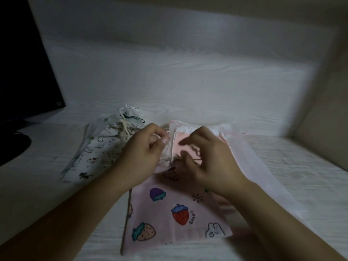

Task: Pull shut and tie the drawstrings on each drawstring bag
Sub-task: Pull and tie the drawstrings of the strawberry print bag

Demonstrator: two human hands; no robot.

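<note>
A pink bag printed with strawberries (175,213) lies flat in front of me, its gathered mouth between my hands. My left hand (145,157) pinches its white drawstring (165,158) with curled fingers. My right hand (205,161) hovers over the bag's mouth with fingers bent; whether they hold the cord is hidden by blur. On the left lies a white bag with animal prints (94,157), its cord tied in a knot (125,127). Under my right hand sits a pale pink and white bag (244,157) with its mouth open.
All bags lie on a white wood-grain table (188,81). A dark monitor (22,63) stands at the far left with its black base (13,146) on the table. A beige wall (327,100) closes off the right side.
</note>
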